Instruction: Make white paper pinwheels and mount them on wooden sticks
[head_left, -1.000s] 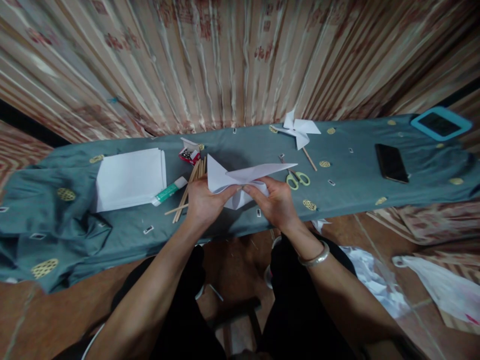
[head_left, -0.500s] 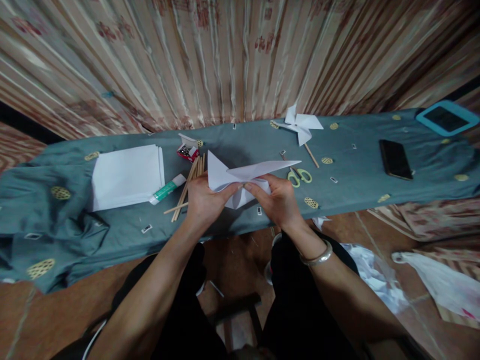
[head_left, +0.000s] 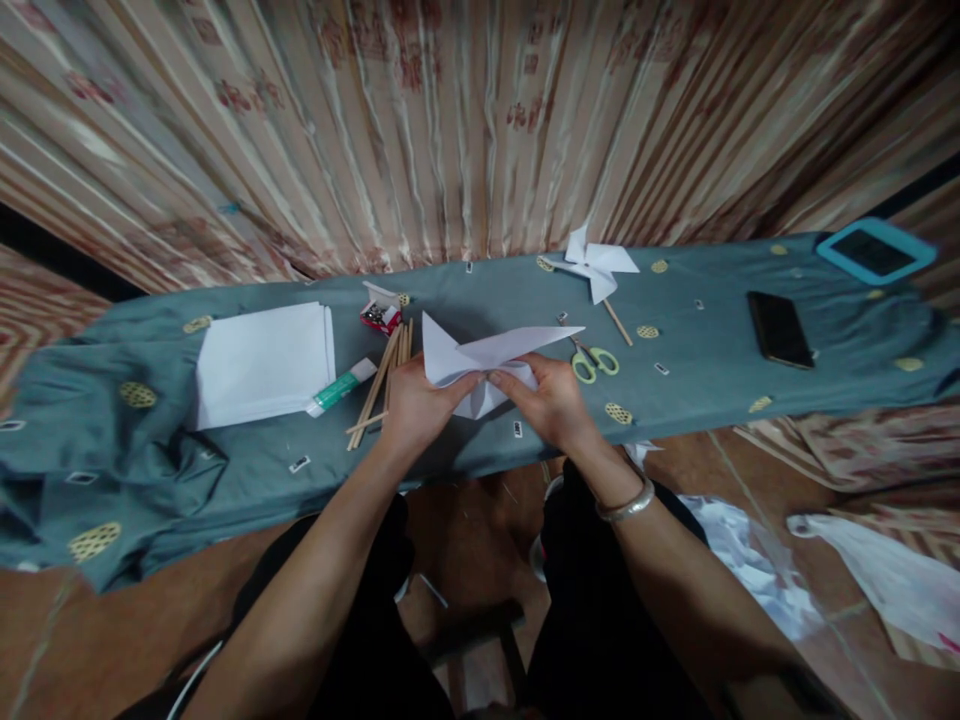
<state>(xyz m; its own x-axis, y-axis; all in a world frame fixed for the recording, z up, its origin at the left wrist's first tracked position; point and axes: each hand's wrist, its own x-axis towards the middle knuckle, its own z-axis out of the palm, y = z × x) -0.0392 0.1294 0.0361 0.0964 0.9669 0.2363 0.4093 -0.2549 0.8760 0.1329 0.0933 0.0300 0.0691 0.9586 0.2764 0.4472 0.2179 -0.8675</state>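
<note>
Both hands hold one white paper pinwheel (head_left: 501, 347) above the front of the cloth-covered table. My left hand (head_left: 421, 402) is closed on its left side, and my right hand (head_left: 553, 400) grips the right side. The two thumbs meet at the folded middle and press there; the fingers beneath the paper are hidden. One pointed blade stands up at the left, another stretches out to the right. Wooden sticks (head_left: 379, 375) lie just beyond my left hand. Green-handled scissors (head_left: 595, 364) rest to the right of my right hand.
A paper stack (head_left: 262, 365), a glue stick (head_left: 341, 387) and an open red box (head_left: 382, 312) of small metal pieces lie left. A finished pinwheel on a stick (head_left: 596, 264), a black phone (head_left: 780, 328) and a blue-framed tablet (head_left: 876, 251) lie right. Behind hangs a curtain (head_left: 480, 130).
The view has shifted slightly. Both hands keep their hold on the paper pinwheel, with the thumbs still together at its middle.
</note>
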